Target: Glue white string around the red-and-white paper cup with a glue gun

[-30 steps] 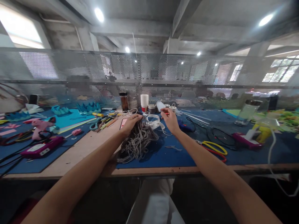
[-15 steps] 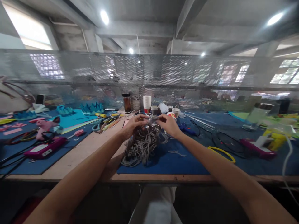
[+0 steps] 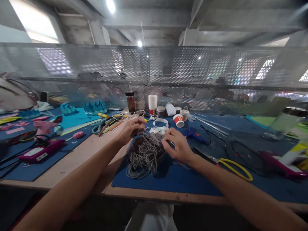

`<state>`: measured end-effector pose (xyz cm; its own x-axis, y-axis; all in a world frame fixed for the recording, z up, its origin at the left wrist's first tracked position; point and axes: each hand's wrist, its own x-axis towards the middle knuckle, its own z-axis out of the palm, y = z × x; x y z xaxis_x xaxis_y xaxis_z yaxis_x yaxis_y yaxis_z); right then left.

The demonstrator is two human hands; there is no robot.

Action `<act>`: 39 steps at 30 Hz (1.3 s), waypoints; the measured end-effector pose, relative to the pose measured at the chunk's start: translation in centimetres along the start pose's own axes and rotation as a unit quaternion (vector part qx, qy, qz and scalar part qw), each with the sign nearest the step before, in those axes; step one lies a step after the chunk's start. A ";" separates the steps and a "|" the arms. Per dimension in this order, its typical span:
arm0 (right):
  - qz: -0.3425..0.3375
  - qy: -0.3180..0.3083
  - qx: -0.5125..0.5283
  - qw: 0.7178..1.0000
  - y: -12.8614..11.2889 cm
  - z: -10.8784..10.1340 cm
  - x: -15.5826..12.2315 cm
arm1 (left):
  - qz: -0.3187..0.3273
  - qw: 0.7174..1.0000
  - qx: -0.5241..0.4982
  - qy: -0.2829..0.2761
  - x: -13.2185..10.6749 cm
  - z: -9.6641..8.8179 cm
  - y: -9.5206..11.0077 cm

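Note:
A tangled heap of thin grey cord (image 3: 145, 157) lies on the blue mat in front of me. Just beyond its upper left edge, my left hand (image 3: 131, 131) is closed in a pinch on a bit of the cord, slightly raised. My right hand (image 3: 177, 146) is at the heap's right side, fingers curled together against the strands and closed on cord there; its fingertips are partly hidden. Behind the heap rest a white band (image 3: 160, 122) and a red and white paper cup (image 3: 178, 121) tipped on its side.
Yellow-handled scissors (image 3: 237, 168) lie beside my right forearm, with a blue glue gun (image 3: 196, 135) beyond them. Pliers and other tools (image 3: 110, 125) lie at left. Stacked paper cups (image 3: 152, 104) and a dark jar (image 3: 130, 102) stand before the perforated metal screen (image 3: 168, 69).
My hands have come down and apart, the right one lowering to the heap's right side. The view has shifted, and the white band and scissors show more fully.

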<state>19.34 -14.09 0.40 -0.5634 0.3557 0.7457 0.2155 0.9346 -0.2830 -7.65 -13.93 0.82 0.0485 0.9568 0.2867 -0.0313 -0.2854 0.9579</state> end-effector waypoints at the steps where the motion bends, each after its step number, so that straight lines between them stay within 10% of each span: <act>1: -0.008 -0.009 -0.019 1.000 -0.1 0.1 -0.1 | -0.001 1.000 -0.006 -0.001 -0.1 0.0 0.1; 15: 0.142 0.168 0.045 0.975 2.2 -0.3 1.6 | 0.007 0.998 -0.060 0.017 -0.2 0.8 0.8; 26: 0.207 0.189 0.091 0.956 3.6 -1.6 1.6 | 0.018 0.995 -0.025 0.100 0.1 0.7 -0.1; 31: 0.209 0.088 0.015 0.974 3.3 -1.3 1.5 | 0.013 0.996 -0.029 0.089 -0.1 0.8 0.2; 39: 0.086 -0.111 0.068 0.988 1.8 0.8 0.7 | -0.081 0.988 -0.055 -0.119 -0.8 -0.1 1.7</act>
<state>18.66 -12.19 -0.06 -0.6924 0.4865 0.5328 0.2232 0.8467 -0.4831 -7.85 -15.17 2.21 0.2952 0.9455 0.1373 -0.1119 -0.1085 0.9878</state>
